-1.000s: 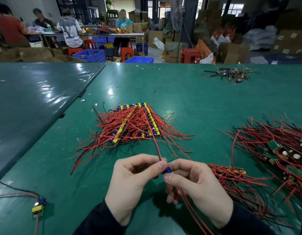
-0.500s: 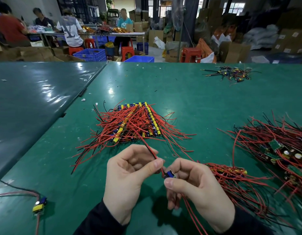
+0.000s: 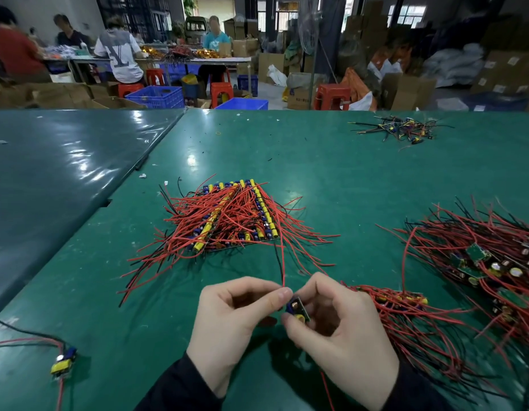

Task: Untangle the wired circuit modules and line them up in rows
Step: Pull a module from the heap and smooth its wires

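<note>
Both hands hold one module (image 3: 297, 310) just above the green surface (image 3: 346, 179), near its front edge. The right hand (image 3: 337, 330) pinches the small board between thumb and curled fingers, while the left hand (image 3: 236, 318) nips its red wire (image 3: 282, 262) at the board end, fingers curled close. That wire runs up toward the finished rows (image 3: 233, 215), and its far end looks to lie among their loose leads. Pulling hard from here could likely drag a lined-up board out of place or strain the solder joint. To the right, the tangled pile (image 3: 480, 262) and a smaller bunch (image 3: 405, 310) wait; stray wires trailing under the right wrist might snag too.
</note>
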Demonstrator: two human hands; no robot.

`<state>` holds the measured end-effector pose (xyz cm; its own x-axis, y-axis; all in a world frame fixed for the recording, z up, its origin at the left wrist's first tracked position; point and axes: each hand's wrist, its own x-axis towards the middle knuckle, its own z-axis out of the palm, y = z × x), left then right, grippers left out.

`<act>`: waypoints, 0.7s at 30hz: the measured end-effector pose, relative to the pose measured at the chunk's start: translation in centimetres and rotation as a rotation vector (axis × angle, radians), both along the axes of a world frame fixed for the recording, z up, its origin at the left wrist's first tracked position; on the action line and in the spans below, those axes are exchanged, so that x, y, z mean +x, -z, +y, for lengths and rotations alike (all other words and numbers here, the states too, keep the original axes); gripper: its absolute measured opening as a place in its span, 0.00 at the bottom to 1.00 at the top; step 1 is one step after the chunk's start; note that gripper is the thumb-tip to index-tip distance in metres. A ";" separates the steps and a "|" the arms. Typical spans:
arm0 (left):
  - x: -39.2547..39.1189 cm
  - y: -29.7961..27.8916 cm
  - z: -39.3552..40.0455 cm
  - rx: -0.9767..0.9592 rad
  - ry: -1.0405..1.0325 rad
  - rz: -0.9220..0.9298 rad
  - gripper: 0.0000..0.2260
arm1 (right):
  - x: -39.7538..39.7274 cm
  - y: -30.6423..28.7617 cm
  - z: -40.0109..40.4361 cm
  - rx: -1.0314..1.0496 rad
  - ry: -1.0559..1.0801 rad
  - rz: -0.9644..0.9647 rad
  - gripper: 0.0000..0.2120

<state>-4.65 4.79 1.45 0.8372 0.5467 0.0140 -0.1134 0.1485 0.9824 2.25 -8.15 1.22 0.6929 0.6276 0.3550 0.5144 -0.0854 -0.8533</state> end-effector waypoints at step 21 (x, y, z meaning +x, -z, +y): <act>-0.4 -0.9 0.9 -0.315 0.277 0.065 0.14 | 0.5 -1.3 0.4 0.084 -0.351 0.866 0.07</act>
<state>-5.08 5.70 2.38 0.9469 0.2697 -0.1749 0.0334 0.4586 0.8880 2.75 -7.70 2.55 0.5133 0.8463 -0.1420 -0.3180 0.0339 -0.9475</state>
